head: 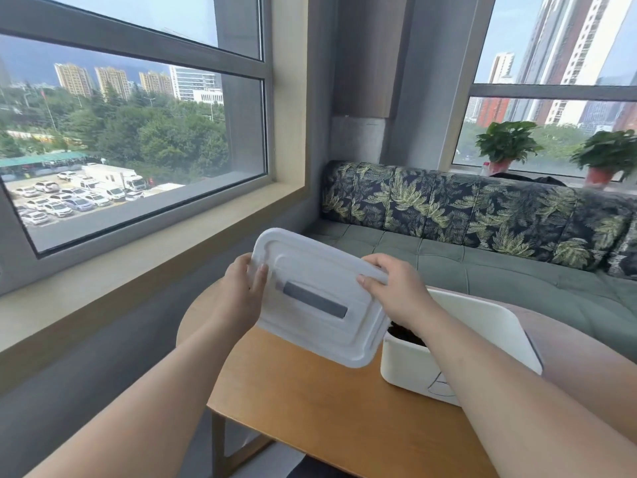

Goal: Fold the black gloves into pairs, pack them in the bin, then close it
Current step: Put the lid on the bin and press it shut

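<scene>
Above the left half of the table [303,415], one white lid [320,270] is held in the air, tilted, with its grey handle strip [315,300] facing the camera. The lid is clear of the bin [410,367]; in this view its lower right corner overlaps the bin's left corner.

The left hand [241,288] grips the lid's left edge. The thumb lies on the top face and the remaining fingers [245,262] curl round the rim behind it. The right hand [396,288] grips the upper right edge in the same manner, thumb on top and fingers wrapped over the rim. Both hands are closed on the lid. Neither touches the bin.

Count: one lid, one bin, two hands. The bin is white, rectangular and open at the top. It stands on the right part of the table, partly under the right forearm. The black gloves [403,334] show as a dark mass inside the bin at its near left corner. Their number cannot be told, because the lid and forearm hide most of the interior. A thin line drawing marks the bin's front wall.

The table is light wood with a rounded far end and a wooden leg frame. Beyond it stands one green sofa [499,270] with a leaf-print back cushion. Two large windows meet at the corner of the room. Two potted plants [506,143] [610,153] in red pots stand on the right sill. Outside are a car park, trees and tall buildings.
</scene>
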